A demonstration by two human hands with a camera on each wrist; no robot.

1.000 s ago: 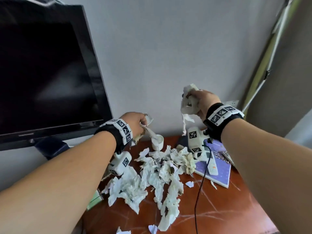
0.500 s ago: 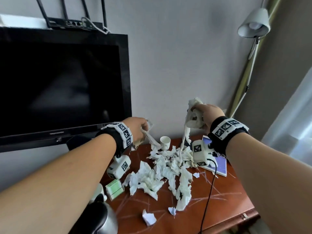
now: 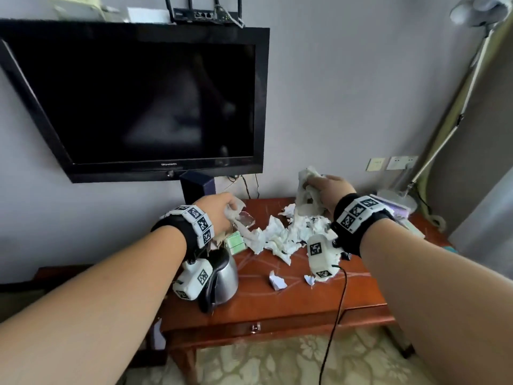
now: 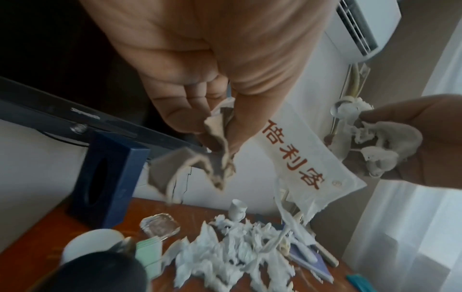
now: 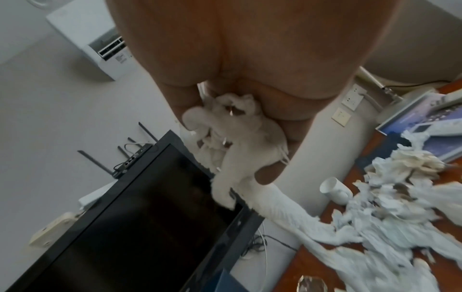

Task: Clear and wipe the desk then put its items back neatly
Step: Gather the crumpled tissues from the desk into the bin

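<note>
Tissue scraps [image 3: 280,237] lie heaped across the middle of the counter [image 3: 277,298], toward its back edge, thin, crumpled and torn into ragged strips. My right hand [image 3: 330,190] holds its grip curled round a soft wad [image 5: 232,126] with a long tail hanging down into the heap. My left hand [image 3: 219,209] pinches a brownish torn scrap [image 4: 215,148] near the back-left corner, above the glass ashtray [image 4: 160,227]. To do this well I judge I should gather the trailing strip upward into the wad before lifting away, so it drags nothing over: the small white cup [image 5: 335,189] stands touching the heap. Loose bits [image 3: 277,282] nearer the front edge need separate picking.
</note>
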